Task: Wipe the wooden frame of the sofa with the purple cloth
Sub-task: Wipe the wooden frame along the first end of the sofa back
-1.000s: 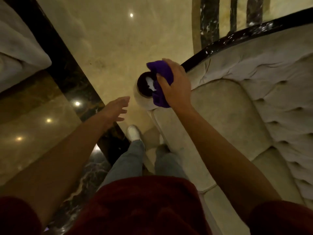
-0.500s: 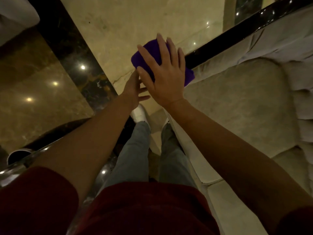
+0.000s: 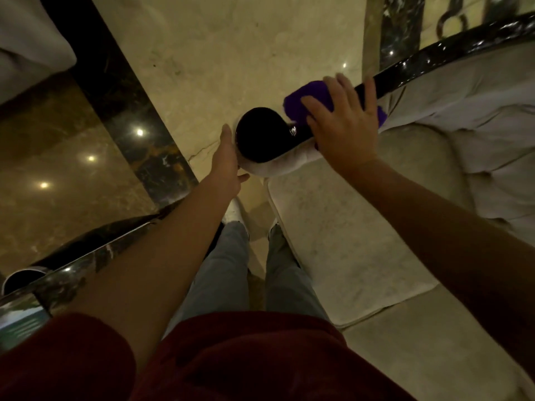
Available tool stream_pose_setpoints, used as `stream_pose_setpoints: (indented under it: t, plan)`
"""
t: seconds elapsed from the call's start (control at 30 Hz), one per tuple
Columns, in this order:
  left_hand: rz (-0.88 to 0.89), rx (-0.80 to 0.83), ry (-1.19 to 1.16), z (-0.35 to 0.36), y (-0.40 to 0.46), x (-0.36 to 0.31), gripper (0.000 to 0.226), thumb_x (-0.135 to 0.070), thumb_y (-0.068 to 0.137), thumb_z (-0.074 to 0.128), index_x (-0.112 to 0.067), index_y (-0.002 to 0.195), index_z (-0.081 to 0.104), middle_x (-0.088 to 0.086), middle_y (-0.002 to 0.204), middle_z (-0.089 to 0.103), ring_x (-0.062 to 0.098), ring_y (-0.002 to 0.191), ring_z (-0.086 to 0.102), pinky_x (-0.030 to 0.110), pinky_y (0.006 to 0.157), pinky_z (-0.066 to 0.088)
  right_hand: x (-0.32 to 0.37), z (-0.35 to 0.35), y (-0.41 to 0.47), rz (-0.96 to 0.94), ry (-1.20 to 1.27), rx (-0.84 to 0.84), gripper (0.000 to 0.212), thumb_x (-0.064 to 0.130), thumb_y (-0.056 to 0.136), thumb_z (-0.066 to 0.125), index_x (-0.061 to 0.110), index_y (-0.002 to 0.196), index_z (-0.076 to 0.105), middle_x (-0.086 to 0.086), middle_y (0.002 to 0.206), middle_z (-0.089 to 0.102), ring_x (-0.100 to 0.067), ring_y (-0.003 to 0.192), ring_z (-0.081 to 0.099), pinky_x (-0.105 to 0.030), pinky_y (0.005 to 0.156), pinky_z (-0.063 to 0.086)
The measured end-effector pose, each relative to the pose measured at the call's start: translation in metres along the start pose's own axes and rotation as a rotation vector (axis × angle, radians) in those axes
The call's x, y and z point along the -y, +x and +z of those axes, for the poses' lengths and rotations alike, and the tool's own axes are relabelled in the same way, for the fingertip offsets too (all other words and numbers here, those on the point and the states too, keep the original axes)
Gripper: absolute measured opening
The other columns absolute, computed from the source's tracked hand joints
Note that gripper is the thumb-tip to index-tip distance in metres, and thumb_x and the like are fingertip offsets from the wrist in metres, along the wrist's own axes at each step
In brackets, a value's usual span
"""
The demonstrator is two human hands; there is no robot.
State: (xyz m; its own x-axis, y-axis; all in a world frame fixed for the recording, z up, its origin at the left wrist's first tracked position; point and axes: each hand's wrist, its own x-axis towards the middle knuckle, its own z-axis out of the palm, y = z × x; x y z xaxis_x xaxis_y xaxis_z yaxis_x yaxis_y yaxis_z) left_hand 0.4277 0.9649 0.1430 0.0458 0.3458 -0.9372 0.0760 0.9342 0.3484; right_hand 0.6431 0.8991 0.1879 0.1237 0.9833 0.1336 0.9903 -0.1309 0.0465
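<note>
The right hand, fingers straight and spread, presses the cloth flat on the sofa's dark frame. The rail's long axis runs away past the little-finger side, likely the next stroke. On the thumb side is its round end, where the left hand lies alongside, fingers straight and together.

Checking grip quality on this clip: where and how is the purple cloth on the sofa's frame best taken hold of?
Probably its middle, from above. The purple cloth lies draped across the narrow, rounded wooden frame, showing on both sides, under the flat right hand. Fingers curled over the far side and thumb over the near one would wrap it round the rail.
</note>
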Motion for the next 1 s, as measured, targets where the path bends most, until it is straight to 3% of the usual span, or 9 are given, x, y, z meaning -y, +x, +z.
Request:
stream_pose_setpoints:
  t: [0.13,0.3,0.47,0.57,0.7,0.9,1.0]
  plan:
    - [0.013,-0.005,0.026,0.001,-0.006,0.007,0.053,-0.057,0.102,0.038,-0.03,0.146,0.048,-0.006,0.153,0.047,0.02,0.131,0.049,0.05,0.109,0.044,-0.006,-0.007,0.013,0.215,0.072,0.043,0.036,0.035,0.104,0.049,0.018,0.129,0.068,-0.018,0.146,0.06,-0.04,0.144,0.048,-0.066,0.124,0.023]
    - [0.048,0.012,0.019,-0.014,0.001,0.013,0.051,-0.049,0.106,0.04,-0.028,0.152,0.042,-0.005,0.155,0.046,0.023,0.134,0.051,0.051,0.108,0.046,0.077,0.007,0.006,0.27,0.204,0.054,0.039,0.035,0.099,0.053,0.019,0.13,0.071,-0.015,0.145,0.062,-0.037,0.143,0.049,-0.059,0.125,0.022]
    - [0.056,0.051,-0.126,-0.027,0.001,0.017,0.046,-0.046,0.107,0.039,-0.024,0.145,0.052,0.002,0.142,0.058,0.03,0.124,0.058,0.05,0.106,0.048,0.139,0.011,-0.003,0.386,0.392,0.052,0.044,0.031,0.099,0.056,0.02,0.14,0.065,-0.02,0.161,0.045,-0.042,0.153,0.033,-0.061,0.127,0.02]
    - [0.063,0.043,-0.154,-0.028,-0.003,0.023,0.05,-0.047,0.108,0.03,-0.021,0.146,0.05,0.001,0.14,0.058,0.029,0.124,0.058,0.05,0.108,0.046,0.13,0.015,-0.004,0.277,0.386,0.073,0.042,0.027,0.102,0.056,0.019,0.142,0.063,-0.021,0.163,0.041,-0.042,0.155,0.03,-0.063,0.126,0.021]
    - [0.079,-0.048,-0.083,-0.017,-0.006,0.025,0.046,-0.048,0.107,0.034,-0.023,0.14,0.054,0.0,0.131,0.06,0.027,0.116,0.06,0.046,0.103,0.049,0.108,0.017,-0.003,0.102,0.331,0.125,0.043,0.029,0.102,0.05,0.019,0.142,0.062,-0.021,0.163,0.04,-0.042,0.155,0.03,-0.063,0.126,0.021]
    - [0.178,-0.281,0.22,-0.005,0.008,0.009,0.022,-0.026,0.098,0.047,-0.017,0.096,0.068,0.01,0.116,0.065,0.023,0.1,0.057,0.039,0.088,0.048,0.067,0.017,0.014,-0.124,0.225,0.209,0.043,0.034,0.105,0.043,0.027,0.145,0.057,-0.018,0.16,0.045,-0.039,0.147,0.042,-0.055,0.118,0.033]
    - [0.285,-0.387,0.219,-0.004,0.01,0.006,0.031,-0.021,0.099,0.046,-0.005,0.11,0.07,0.022,0.124,0.064,0.022,0.096,0.054,0.033,0.08,0.041,0.036,0.007,0.015,-0.161,0.152,0.188,0.041,0.033,0.103,0.044,0.024,0.14,0.061,-0.017,0.146,0.058,-0.038,0.132,0.055,-0.052,0.11,0.038]
